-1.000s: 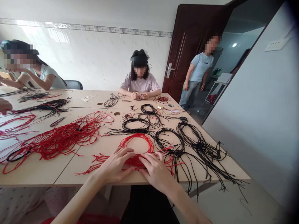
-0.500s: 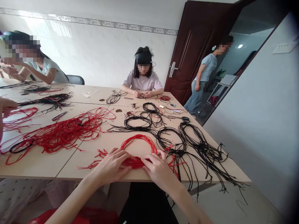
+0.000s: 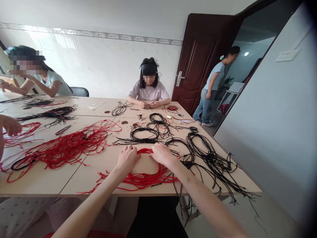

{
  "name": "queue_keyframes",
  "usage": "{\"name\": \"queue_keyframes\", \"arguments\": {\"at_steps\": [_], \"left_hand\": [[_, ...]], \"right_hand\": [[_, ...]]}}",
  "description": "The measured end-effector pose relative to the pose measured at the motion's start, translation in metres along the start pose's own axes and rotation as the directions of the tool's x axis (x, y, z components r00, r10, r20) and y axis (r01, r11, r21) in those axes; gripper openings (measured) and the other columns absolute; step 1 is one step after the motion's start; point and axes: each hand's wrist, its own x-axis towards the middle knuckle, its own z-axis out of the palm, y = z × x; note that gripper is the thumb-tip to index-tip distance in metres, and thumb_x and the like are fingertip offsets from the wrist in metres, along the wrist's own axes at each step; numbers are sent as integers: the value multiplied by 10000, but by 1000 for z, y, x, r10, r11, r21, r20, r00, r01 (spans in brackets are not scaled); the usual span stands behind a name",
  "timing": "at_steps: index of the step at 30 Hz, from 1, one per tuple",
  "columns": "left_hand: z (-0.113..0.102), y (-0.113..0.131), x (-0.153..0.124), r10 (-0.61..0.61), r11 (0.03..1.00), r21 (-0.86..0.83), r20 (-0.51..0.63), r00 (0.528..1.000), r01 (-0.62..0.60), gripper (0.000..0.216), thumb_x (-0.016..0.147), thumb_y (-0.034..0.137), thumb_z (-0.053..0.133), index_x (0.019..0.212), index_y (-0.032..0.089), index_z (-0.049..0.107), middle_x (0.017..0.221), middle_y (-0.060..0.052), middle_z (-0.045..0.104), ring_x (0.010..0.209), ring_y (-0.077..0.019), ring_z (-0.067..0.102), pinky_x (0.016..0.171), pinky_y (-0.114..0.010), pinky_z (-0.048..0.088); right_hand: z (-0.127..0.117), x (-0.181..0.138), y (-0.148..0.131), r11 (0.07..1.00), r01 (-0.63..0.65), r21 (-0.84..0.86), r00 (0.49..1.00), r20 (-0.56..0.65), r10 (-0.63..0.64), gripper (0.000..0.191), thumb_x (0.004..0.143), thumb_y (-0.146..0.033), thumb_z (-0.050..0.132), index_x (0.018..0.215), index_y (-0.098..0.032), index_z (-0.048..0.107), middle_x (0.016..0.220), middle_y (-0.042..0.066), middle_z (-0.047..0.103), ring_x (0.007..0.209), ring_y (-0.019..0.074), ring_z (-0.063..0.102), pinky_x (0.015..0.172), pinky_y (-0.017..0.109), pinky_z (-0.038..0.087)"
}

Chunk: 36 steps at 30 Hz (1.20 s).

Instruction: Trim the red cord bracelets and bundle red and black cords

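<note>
A looped bundle of red cords (image 3: 145,178) lies on the wooden table (image 3: 44,180) in front of me. My left hand (image 3: 127,159) rests on the far left side of the loop with its fingers curled over the cords. My right hand (image 3: 162,154) is on the far right side of the same loop, fingers curled down on it. The loop's knotted, loose ends trail toward the table's near edge. Loops of black cords (image 3: 208,153) lie just right of my right hand.
A large heap of red cords (image 3: 61,147) spreads over the table to the left, with more black coils (image 3: 148,130) beyond my hands. One person sits across the table, another at the far left, and a third stands by the open brown door (image 3: 198,62). A hand (image 3: 10,125) shows at the left edge.
Both my hands have moved from the near, knotted part of the red loop out to its far top. The standing person has turned toward the doorway.
</note>
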Motion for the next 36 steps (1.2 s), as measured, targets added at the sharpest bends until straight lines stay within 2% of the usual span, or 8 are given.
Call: {"name": "queue_keyframes", "arguments": {"at_steps": [5,11,18,21,23,26,31,36], "left_hand": [[6,-5,-2,14,1000,-9,12,1000,-14,221,938,314,568,1058,141,634,1101,-79,651,1020,-225,624,870,-434,522],[11,-7,-2,55,998,-22,22,998,-54,208,933,310,577,1042,143,637,1089,-74,653,990,-214,631,861,-425,528],[8,-2,0,44,999,-34,35,998,-43,253,919,295,603,1120,143,619,1159,-92,635,1030,-234,625,875,-447,531],[7,-3,-3,53,995,-89,19,998,-51,254,917,295,604,1120,143,618,1172,-92,628,1047,-240,617,890,-462,522],[7,-8,-6,61,985,-160,9,998,-59,234,922,302,596,1090,140,623,1113,-80,645,995,-223,631,861,-439,531],[4,-16,-10,64,949,-311,7,998,-59,212,952,317,546,1036,134,612,909,-34,661,764,-160,646,719,-348,548],[-30,-20,-22,76,862,-496,-70,995,-100,199,989,233,315,893,201,486,688,25,589,620,-142,564,614,-271,459],[-87,-1,-61,89,841,-517,-163,983,-162,153,957,337,339,872,250,432,571,69,424,496,-153,403,506,-271,309]], "right_hand": [[6,7,-11,999,-20,-47,999,34,21,230,950,-314,573,1090,-140,629,1083,72,657,963,199,645,858,415,538],[10,11,-9,1000,9,-4,997,71,-9,253,949,-305,575,1143,-147,609,1147,83,633,1007,210,631,864,417,539],[-5,25,-8,996,28,85,967,251,-49,249,937,-307,596,1131,-153,614,1122,77,638,962,198,642,823,385,552],[-10,24,-11,988,31,153,960,272,-72,252,929,-302,607,1128,-149,616,1134,81,634,982,205,636,841,398,546],[-12,19,-10,975,26,222,967,243,-81,241,931,-305,603,1113,-148,620,1127,79,636,981,204,634,845,403,543],[-14,11,-2,925,30,379,978,182,-106,233,943,-324,581,1082,-142,619,1026,60,656,872,174,647,774,363,554],[-31,-2,12,742,92,664,972,102,-212,389,968,-391,514,1239,-115,549,722,-20,592,551,81,519,528,209,433],[-75,-38,13,611,190,768,959,-14,-282,522,921,-607,458,904,-145,700,517,-80,304,460,71,276,440,224,220]]}}
